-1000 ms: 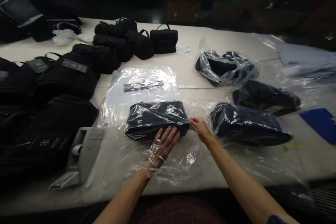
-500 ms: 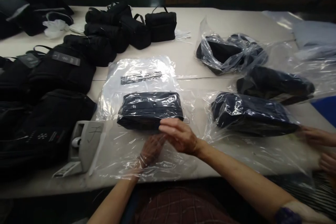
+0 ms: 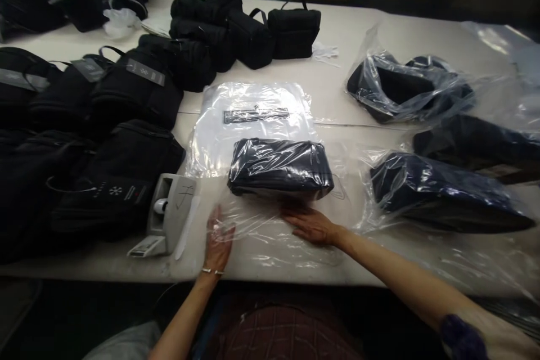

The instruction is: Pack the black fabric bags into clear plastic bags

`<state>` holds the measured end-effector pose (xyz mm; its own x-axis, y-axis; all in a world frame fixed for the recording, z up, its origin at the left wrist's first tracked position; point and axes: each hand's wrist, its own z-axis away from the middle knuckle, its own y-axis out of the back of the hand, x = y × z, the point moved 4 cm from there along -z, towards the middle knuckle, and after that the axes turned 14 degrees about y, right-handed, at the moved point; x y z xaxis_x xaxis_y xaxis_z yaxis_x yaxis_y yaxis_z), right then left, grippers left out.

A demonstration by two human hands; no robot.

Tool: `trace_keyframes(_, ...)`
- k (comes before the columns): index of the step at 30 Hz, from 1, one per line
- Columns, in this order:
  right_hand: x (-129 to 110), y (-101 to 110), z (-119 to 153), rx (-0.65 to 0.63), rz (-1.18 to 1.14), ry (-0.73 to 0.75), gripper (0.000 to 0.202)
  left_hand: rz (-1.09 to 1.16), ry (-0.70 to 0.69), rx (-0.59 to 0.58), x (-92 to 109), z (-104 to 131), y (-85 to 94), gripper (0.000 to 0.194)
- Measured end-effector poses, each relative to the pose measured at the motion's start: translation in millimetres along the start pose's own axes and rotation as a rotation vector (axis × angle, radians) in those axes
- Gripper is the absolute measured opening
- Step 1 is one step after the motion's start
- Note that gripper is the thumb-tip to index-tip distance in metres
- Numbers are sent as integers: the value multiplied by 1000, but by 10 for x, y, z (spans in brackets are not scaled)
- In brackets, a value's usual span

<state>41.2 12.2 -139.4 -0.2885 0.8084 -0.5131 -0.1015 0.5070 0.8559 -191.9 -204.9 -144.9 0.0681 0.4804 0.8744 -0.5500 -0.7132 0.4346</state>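
Observation:
A black bag (image 3: 280, 171) lies inside a clear plastic bag (image 3: 270, 244) in front of me, with the loose plastic spread toward the table's near edge. My right hand (image 3: 310, 225) rests on that loose film just below the black bag, fingers stretched out; their tips are partly lost in shadow. To the left, my left hand (image 3: 218, 244) touches the side of the film, thumb and fingers apart. Behind the packed bag lies a stack of flat plastic bags (image 3: 257, 98) with a printed label box.
Several black bags (image 3: 139, 87) crowd the left side and back of the table. A grey tape dispenser (image 3: 172, 208) stands left of my left hand. More plastic-wrapped bags (image 3: 442, 191) lie to the right. White gloves (image 3: 325, 53) lie at the back.
My left hand has come out from under the plastic and moved left to its side. My right hand has lowered from the bag's front onto the film. The co-worker's hands at right have left the view.

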Motion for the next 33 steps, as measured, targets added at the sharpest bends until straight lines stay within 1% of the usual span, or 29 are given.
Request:
trace_keyframes(2,-29,7,-15,12,-13,28,53,132,101,-14,-106,98,110,70)
trace_keyframes(4,-61,4,-33,45,-33,20,51,252,175,-44,-165,195,130,69)
trace_keyframes(6,-83,-14,-56,118,-29,-66,50,443,299,-84,-203,290,151,67)
trace_keyframes(7,-90,-29,-68,165,-16,-138,49,531,377,-110,-208,342,184,67)
trace_keyframes(8,-97,-49,-83,209,0,-213,45,572,454,-159,-192,398,233,69)
trace_keyframes(9,-107,-74,-102,240,13,-279,39,545,517,-246,-144,457,295,69)
trace_keyframes(10,-122,-100,-128,257,18,-329,32,445,545,-377,-55,519,364,67)
trace_keyframes(11,-141,-126,-161,257,12,-357,28,280,529,-553,75,585,428,59)
trace_keyframes(12,-165,-147,-199,242,-5,-361,25,99,482,-755,237,654,477,47)
trace_keyframes(13,-189,-160,-239,223,-26,-355,23,-58,398,-942,425,709,507,35)
trace_keyframes(14,-211,-161,-275,207,-46,-345,22,-175,292,-1092,626,733,505,29)
trace_keyframes(15,-228,-154,-305,194,-69,-338,20,-241,156,-1128,832,691,465,30)
trace_keyframes(16,-238,-142,-328,181,-93,-334,19,-282,-42,-1039,1035,582,385,30)
trace_keyframes(17,-241,-128,-345,169,-118,-332,17,-327,-276,-959,1204,469,250,32)
trace_keyframes(18,-236,-113,-354,160,-142,-334,16,-384,-494,-911,1304,359,69,36)
trace_keyframes(19,-224,-97,-355,155,-166,-342,15,-453,-669,-878,1323,244,-137,39)
trace_keyframes(20,-207,-79,-350,154,-188,-354,16,-526,-791,-860,1273,124,-346,41)
trace_keyframes(21,-191,-56,-342,156,-212,-370,17,-547,-828,-888,1172,4,-536,42)
trace_keyframes(22,-181,-28,-335,159,-236,-384,17,-563,-860,-918,1048,-96,-688,41)
trace_keyframes(23,-183,9,-333,159,-262,-398,18,-573,-882,-945,918,-173,-795,41)
trace_keyframes(24,-202,57,-340,164,-293,-403,17,-573,-892,-972,796,-224,-858,41)
trace_keyframes(25,-236,122,-360,183,-318,-396,16,-574,-904,-990,696,-250,-883,42)
trace_keyframes(27,-336,305,-436,279,-319,-327,17,-573,-925,-1020,576,-247,-868,45)
trace_keyframes(29,-427,495,-524,396,-247,-186,23,-566,-941,-1033,546,-224,-835,44)
trace_keyframes(30,-444,555,-554,426,-194,-111,27,-565,-944,-1035,547,-219,-829,44)
trace_keyframes(31,-429,578,-563,424,-142,-52,31,-568,-942,-1036,548,-223,-832,43)
trace_keyframes(33,-317,511,-509,355,-75,19,37,-576,-915,-1034,537,-256,-854,43)
